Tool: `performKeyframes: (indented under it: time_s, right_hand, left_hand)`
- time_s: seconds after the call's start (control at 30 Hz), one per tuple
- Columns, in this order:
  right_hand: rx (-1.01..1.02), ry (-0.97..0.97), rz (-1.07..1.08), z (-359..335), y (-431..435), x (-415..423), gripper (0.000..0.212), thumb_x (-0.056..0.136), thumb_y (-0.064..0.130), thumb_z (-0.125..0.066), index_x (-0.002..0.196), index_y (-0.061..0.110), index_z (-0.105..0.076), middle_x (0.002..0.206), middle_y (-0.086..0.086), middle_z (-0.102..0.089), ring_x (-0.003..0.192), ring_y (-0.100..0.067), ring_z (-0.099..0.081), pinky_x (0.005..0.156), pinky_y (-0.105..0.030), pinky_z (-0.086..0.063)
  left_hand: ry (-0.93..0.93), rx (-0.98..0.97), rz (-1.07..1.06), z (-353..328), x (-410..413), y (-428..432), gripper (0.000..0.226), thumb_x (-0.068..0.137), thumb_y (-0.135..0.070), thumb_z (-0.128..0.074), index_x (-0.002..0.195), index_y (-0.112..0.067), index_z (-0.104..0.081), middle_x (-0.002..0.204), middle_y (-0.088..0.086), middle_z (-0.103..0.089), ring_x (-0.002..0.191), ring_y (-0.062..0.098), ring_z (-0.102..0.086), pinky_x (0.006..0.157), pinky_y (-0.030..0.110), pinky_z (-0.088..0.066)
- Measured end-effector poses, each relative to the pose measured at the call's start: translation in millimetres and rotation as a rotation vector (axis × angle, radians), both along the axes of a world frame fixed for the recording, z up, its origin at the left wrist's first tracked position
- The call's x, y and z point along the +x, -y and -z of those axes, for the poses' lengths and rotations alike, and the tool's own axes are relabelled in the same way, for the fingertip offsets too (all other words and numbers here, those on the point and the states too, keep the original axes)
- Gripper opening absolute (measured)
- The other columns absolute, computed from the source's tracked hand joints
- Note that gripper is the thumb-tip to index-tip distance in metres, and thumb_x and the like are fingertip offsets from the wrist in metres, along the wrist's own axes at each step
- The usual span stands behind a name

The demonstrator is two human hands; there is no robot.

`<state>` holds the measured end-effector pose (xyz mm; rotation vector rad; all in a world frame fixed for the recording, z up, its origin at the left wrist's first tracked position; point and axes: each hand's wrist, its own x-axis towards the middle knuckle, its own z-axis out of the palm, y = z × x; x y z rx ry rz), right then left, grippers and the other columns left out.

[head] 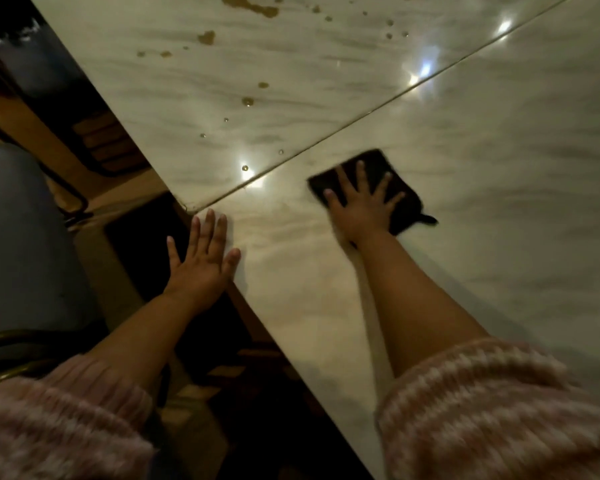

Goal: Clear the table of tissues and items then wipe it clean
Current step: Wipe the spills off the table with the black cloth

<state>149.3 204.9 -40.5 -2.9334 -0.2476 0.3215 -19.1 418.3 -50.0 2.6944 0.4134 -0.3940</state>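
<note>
On the pale, marble-patterned counter (482, 188) lies one dark cloth (404, 202), roughly square, with a small tab (429, 220) sticking out at its near right corner. The right hand (361, 207) presses flat on top of it: fingers (361, 174) straight and spread wide apart, thumb out to the left, palm covering the cloth's near left part. Hand and cloth are both slightly blurred.

One thin seam (361, 115) runs diagonally across the surface and splits it into two slabs. The cloth sits on the nearer slab, just beside the seam. The far slab carries the mess: more than a dozen brown blotches and drops, the largest a long smear (250, 5) at the top edge of the view, with a rounder patch (207, 37) below it and a trail of small drops (247, 101) leading down toward the seam. Several bright glints of light (425, 69) reflect off the gloss.

The left hand (201, 265) lies flat at the counter's left edge, just near of the corner where the seam ends. Its four fingers (210, 230) are straight and close together, the thumb held out to the right; it holds nothing. The two hands are well apart.

Both forearms are bare, coming out of two fuzzy pink-and-white knit sleeves (492, 403) pushed up. Left of the counter stands one chair with a grey-blue seat (18, 237) and a dark metal frame — beyond it, shadowed floor.
</note>
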Motion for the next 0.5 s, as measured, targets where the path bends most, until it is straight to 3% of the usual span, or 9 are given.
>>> performKeyframes:
  time_s: [0.13,0.2,0.27,0.37,0.5]
  right_hand:
    - [0.07,0.014,-0.376,3,-30,-83,0.056,0.094,0.059,-0.028,0.146,0.047,-0.008,0.159,0.008,0.005,0.141,-0.04,0.018,0.107,-0.067,0.013]
    - [0.092,0.045,-0.554,4,-3,-121,0.056,0.092,0.063,-0.028,0.144,0.051,-0.008,0.158,0.013,0.003,0.143,-0.033,0.019,0.108,-0.061,0.017]
    - [0.076,0.036,-0.6,3,40,-126,0.06,0.087,0.07,-0.023,0.142,0.054,-0.008,0.157,0.018,0.001,0.144,-0.026,0.016,0.109,-0.056,0.016]
    - [0.058,0.011,-0.349,-1,113,-102,0.07,0.074,0.077,-0.014,0.141,0.056,-0.011,0.157,0.02,-0.002,0.146,-0.024,0.009,0.111,-0.055,0.009]
    - [0.031,0.012,0.023,-3,198,-101,0.058,0.09,0.066,-0.031,0.143,0.053,-0.013,0.158,0.015,0.0,0.146,-0.027,0.008,0.112,-0.058,0.007]
  left_hand:
    - [0.035,-0.118,-0.042,-2,-4,-1,0.062,0.098,-0.05,-0.015,0.146,-0.028,0.017,0.154,-0.01,0.026,0.136,0.002,0.027,0.109,0.042,0.021]
    - [0.092,-0.171,-0.052,-5,-13,8,0.065,0.093,-0.052,-0.013,0.147,-0.028,0.016,0.156,-0.01,0.019,0.136,0.0,0.023,0.109,0.039,0.021]
    - [0.12,-0.175,-0.027,-9,-29,30,0.065,0.094,-0.054,-0.014,0.147,-0.03,0.015,0.156,-0.012,0.014,0.137,-0.002,0.021,0.109,0.036,0.022]
    - [0.164,-0.152,0.002,-11,-58,74,0.073,0.081,-0.064,0.0,0.145,-0.032,0.017,0.152,-0.019,0.018,0.137,-0.003,0.021,0.108,0.032,0.022]
    - [0.167,-0.071,0.038,-7,-95,122,0.076,0.077,-0.063,0.007,0.142,-0.027,0.021,0.151,-0.017,0.022,0.139,0.0,0.021,0.109,0.033,0.022]
